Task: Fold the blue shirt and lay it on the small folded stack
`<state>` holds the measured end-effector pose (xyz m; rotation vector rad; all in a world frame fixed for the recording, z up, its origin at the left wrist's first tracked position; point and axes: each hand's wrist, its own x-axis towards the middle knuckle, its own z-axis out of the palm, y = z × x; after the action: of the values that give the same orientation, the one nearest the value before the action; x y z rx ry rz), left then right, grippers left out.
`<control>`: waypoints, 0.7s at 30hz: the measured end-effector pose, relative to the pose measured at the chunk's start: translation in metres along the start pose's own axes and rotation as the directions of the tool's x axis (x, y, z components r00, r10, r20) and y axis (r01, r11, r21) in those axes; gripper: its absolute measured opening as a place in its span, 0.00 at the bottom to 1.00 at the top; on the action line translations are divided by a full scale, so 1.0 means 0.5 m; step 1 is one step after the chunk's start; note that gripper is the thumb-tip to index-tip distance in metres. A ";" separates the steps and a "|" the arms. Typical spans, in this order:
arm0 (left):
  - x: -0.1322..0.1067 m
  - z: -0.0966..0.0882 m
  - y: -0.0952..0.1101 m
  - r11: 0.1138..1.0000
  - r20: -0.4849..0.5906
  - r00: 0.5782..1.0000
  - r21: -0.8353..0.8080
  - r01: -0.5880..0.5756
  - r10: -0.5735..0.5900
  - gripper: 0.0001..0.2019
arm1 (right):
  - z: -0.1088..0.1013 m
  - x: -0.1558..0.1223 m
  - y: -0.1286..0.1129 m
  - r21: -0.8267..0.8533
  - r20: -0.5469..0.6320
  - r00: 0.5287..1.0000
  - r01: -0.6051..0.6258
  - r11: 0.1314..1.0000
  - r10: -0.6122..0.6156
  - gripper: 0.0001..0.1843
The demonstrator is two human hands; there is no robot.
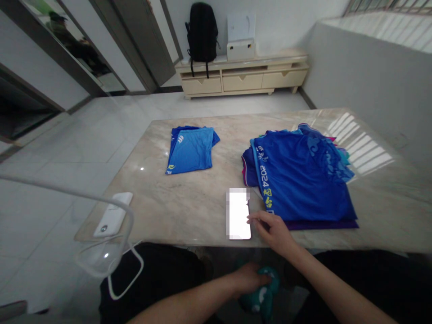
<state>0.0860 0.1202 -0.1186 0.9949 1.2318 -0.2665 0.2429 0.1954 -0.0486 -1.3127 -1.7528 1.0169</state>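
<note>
My right hand [277, 235] reaches over the front edge of the table, its fingertips at the right edge of a phone with a bright white screen [239, 218]. Those fingers are loosely bent and apart, holding nothing. Below the tabletop, my left hand [250, 280] is closed on a teal cloth with white marks [261, 294], dim and partly hidden. Just right of the phone lies a stack of shirts [303, 175], a blue one with "2024" lettering on top. Two blue folded garments [192, 148] lie farther left, the lighter one uppermost.
A white power bank-like device [113, 215] lies on the marble table [151, 198] at front left. A white cable [67, 191] crosses there in front. Behind stand a low cabinet [241, 81], a black backpack [202, 33] and a white box [240, 49]. A person [72, 40] appears at upper left.
</note>
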 end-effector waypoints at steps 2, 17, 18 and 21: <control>0.002 0.000 -0.002 1.000 0.014 1.000 0.002 -0.005 0.005 0.09 | 0.000 0.000 0.002 -0.002 -0.002 1.000 0.015 1.000 -0.015 0.12; -0.005 0.000 0.004 1.000 0.014 1.000 -0.016 -0.001 0.001 0.09 | 0.003 0.003 0.009 -0.021 0.018 1.000 0.008 1.000 -0.008 0.17; -0.005 0.000 0.006 1.000 0.016 1.000 -0.016 0.000 0.001 0.08 | 0.003 0.003 0.009 -0.021 0.011 1.000 0.012 1.000 -0.012 0.17; -0.006 0.000 0.007 1.000 0.009 1.000 -0.013 -0.005 0.005 0.08 | 0.003 0.004 0.009 -0.018 0.000 1.000 0.018 1.000 -0.018 0.17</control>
<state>0.0871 0.1214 -0.1144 0.9850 1.2214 -0.2588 0.2430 0.1981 -0.0532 -1.3051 -1.7749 0.9934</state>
